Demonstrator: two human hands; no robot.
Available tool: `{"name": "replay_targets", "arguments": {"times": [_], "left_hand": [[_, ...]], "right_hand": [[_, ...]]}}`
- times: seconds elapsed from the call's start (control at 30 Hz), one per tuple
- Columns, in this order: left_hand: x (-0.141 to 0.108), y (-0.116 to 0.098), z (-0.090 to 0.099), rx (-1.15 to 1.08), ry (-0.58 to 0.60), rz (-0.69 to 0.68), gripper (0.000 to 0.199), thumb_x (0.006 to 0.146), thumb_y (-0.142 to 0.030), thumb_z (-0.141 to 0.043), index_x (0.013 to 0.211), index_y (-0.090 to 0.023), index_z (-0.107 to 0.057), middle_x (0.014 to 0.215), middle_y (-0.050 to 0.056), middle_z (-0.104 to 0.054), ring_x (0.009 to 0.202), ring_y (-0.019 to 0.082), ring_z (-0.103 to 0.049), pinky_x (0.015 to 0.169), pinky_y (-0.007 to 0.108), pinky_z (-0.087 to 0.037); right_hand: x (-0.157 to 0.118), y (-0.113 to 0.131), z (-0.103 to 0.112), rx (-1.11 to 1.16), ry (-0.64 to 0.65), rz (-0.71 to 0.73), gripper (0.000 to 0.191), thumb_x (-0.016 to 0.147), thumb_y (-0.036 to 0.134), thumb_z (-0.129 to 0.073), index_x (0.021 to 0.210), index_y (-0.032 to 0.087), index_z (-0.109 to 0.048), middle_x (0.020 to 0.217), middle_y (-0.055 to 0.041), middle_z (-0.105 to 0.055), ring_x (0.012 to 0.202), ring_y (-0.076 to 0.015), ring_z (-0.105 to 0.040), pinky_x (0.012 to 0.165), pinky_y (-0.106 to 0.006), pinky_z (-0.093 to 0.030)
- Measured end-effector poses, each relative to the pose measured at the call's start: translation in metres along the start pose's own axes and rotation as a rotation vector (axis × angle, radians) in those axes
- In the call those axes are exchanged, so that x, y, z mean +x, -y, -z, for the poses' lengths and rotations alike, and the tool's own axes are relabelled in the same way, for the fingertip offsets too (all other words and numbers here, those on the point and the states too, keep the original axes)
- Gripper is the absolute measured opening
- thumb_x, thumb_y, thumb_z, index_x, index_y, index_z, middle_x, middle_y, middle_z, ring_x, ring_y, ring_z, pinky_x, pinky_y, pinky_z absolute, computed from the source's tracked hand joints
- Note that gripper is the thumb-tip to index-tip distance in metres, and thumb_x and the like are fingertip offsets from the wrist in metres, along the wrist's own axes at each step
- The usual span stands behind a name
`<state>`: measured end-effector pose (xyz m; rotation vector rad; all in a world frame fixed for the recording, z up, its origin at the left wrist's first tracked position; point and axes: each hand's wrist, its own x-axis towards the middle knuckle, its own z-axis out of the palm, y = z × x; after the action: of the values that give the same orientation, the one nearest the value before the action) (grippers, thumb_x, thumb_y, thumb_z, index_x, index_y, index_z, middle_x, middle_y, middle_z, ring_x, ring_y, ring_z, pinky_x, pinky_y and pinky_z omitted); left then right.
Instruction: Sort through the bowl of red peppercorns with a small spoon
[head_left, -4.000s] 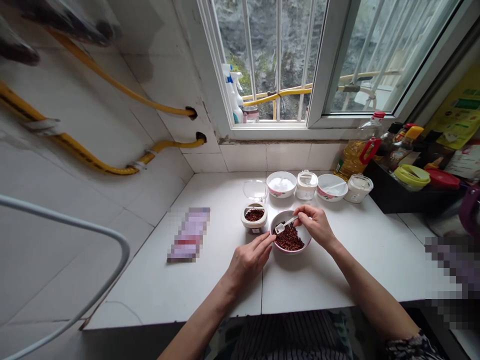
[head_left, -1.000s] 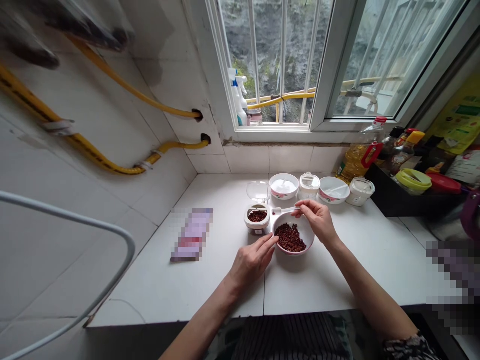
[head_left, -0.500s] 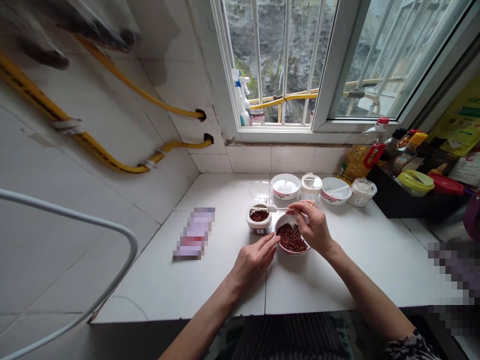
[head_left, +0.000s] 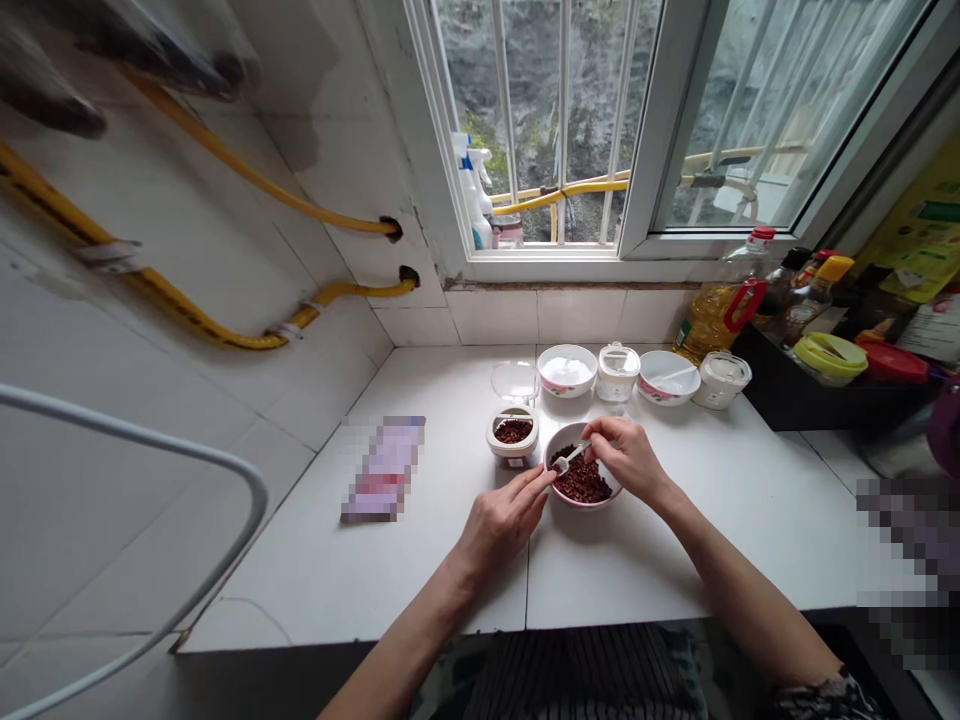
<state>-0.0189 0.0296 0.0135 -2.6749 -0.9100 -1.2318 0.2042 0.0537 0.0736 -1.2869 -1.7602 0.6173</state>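
Note:
My right hand point(head_left: 624, 458) pinches the handle of a small white spoon point(head_left: 571, 457), whose bowl end is over the dark reddish-brown granules point(head_left: 583, 482) in a white bowl point(head_left: 616, 497). At the bowl's left rim rests my left hand point(head_left: 501, 520), its fingers extended and touching the rim. Just left of the bowl stands a small round jar point(head_left: 513, 455) holding similar granules, its clear lid point(head_left: 514, 380) flipped up.
Behind stand a bowl of white powder point(head_left: 568, 372), a white lidded jar point(head_left: 618, 373), another bowl point(head_left: 668, 380) with a spoon, and a second jar point(head_left: 722, 381). An oil bottle point(head_left: 712, 310) and a black rack point(head_left: 772, 385) are right. A purple packet point(head_left: 390, 468) lies left.
The spoon in my right hand has moved from over the jar to the bowl of granules, its tip now lower and nearer my left fingers. The view has shifted slightly.

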Motion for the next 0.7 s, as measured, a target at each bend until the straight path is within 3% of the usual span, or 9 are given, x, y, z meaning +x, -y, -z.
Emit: {"name": "replay_targets", "arguments": {"times": [0.1, 0.2, 0.4, 0.7], "left_hand": [[0.0004, 0.0, 0.0005, 0.001, -0.004, -0.005, 0.028, 0.101, -0.016, -0.047, 0.127, -0.015, -0.058, 0.114, 0.013, -0.074, 0.096, 0.019, -0.075, 0.076, 0.027, -0.064], [-0.0001, 0.0004, 0.0002, -0.002, -0.004, -0.003, 0.028, 0.101, -0.016, -0.047, 0.126, -0.015, -0.059, 0.114, 0.013, -0.074, 0.096, 0.02, -0.075, 0.075, 0.027, -0.064], [-0.0001, 0.0008, -0.001, 0.007, -0.012, -0.009, 0.027, 0.101, -0.016, -0.046, 0.125, -0.014, -0.059, 0.113, 0.014, -0.074, 0.095, 0.02, -0.076, 0.074, 0.028, -0.064], [-0.0006, 0.001, 0.0005, -0.007, 0.005, 0.001, 0.03, 0.1, -0.016, -0.048, 0.128, -0.016, -0.058, 0.115, 0.013, -0.074, 0.097, 0.019, -0.075, 0.076, 0.027, -0.064]], "right_hand": [[0.0007, 0.0, 0.0073, 0.132, -0.02, -0.106, 0.016, 0.079, 0.02, -0.048, 0.075, 0.021, -0.063, 0.057, 0.0017, -0.069, 0.056, -0.0158, -0.065, 0.064, -0.028, -0.05], [0.0014, 0.0001, 0.0114, 0.164, -0.049, -0.123, 0.015, 0.078, 0.022, -0.049, 0.075, 0.021, -0.064, 0.057, 0.0013, -0.069, 0.057, -0.0163, -0.066, 0.063, -0.027, -0.05], [0.0025, 0.0014, 0.0091, -0.001, -0.062, -0.004, 0.018, 0.077, 0.017, -0.048, 0.068, 0.023, -0.062, 0.054, 0.0029, -0.068, 0.057, -0.0161, -0.065, 0.076, -0.031, -0.05], [0.0019, -0.0027, 0.0077, -0.064, -0.052, 0.011, 0.019, 0.079, 0.016, -0.048, 0.068, 0.023, -0.062, 0.054, 0.003, -0.069, 0.059, -0.0169, -0.066, 0.085, -0.034, -0.049]]}}
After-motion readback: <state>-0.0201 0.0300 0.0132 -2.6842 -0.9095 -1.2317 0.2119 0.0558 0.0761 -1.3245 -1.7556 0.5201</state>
